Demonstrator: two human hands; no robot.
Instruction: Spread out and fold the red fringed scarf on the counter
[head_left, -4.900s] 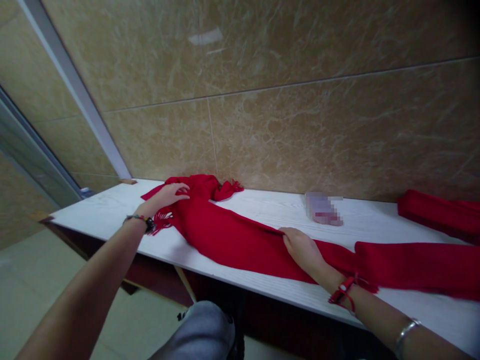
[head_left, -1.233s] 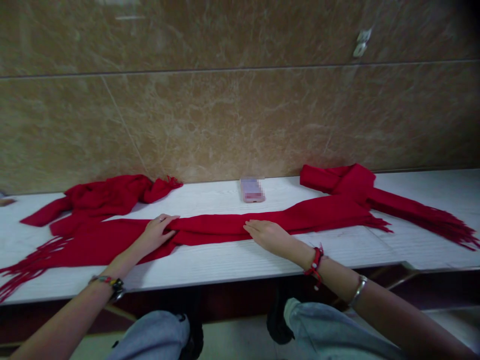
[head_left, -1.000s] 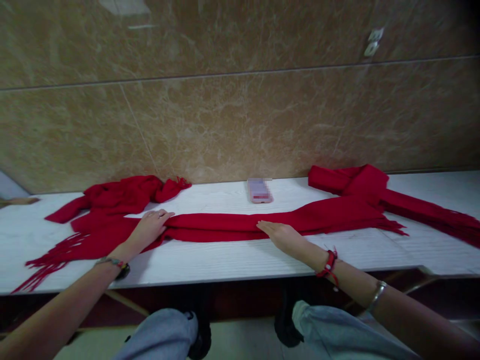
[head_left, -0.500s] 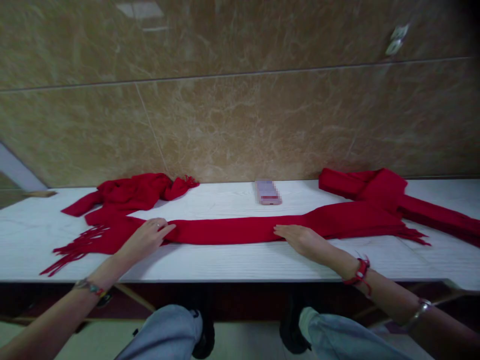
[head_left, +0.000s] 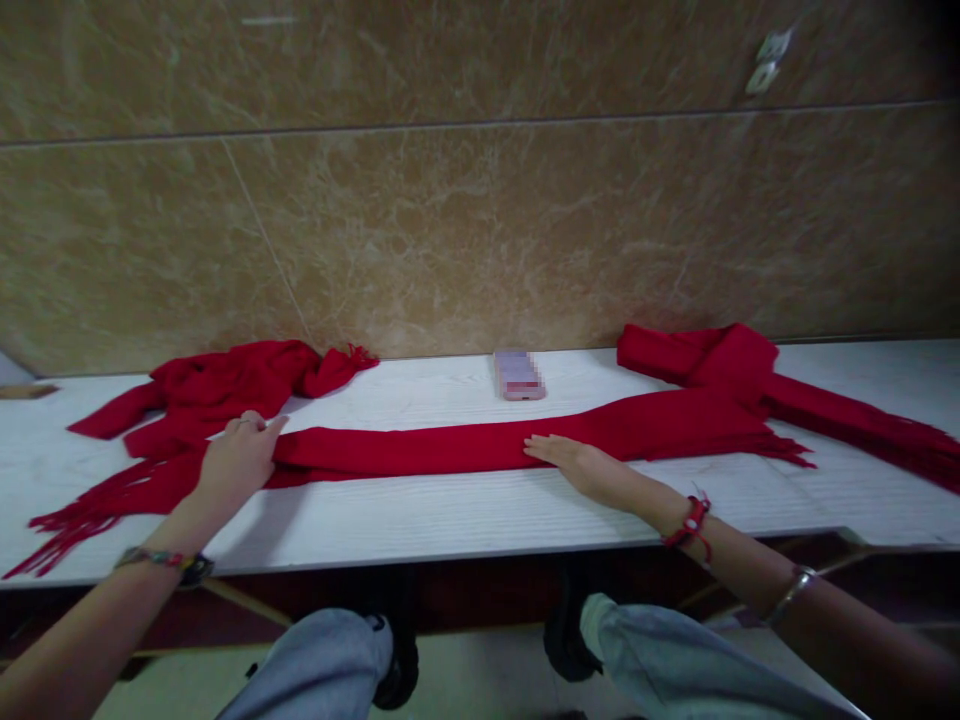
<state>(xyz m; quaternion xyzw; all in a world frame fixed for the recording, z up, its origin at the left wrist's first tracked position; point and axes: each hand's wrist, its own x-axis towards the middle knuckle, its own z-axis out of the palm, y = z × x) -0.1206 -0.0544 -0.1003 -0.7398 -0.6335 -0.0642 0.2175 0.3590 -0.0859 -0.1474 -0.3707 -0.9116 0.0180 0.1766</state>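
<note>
A long red scarf (head_left: 420, 451) lies folded into a narrow band across the table, its fringed ends at the left and right. My left hand (head_left: 238, 458) is on the scarf's left part, fingers curled and thumb bent in, seemingly pinching the cloth; its fingertips are partly hidden. Further right, my right hand (head_left: 581, 468) rests flat on the band with fingers stretched out. Behind my left hand is a crumpled red scarf (head_left: 225, 382) with a small fringe. At the right, another red scarf (head_left: 697, 352) lies folded over, close against the long one.
A phone (head_left: 519, 376) lies near the wall behind the long scarf. The white table (head_left: 442, 515) ends at a tiled wall (head_left: 420, 240) bearing a socket (head_left: 769, 62). A small wooden piece (head_left: 28, 391) sits at the far left. My knees are below the front edge.
The view has shifted, so most things appear further left. My left hand has slid a little left along the scarf, its fingers more curled. My right hand stays at about the same place.
</note>
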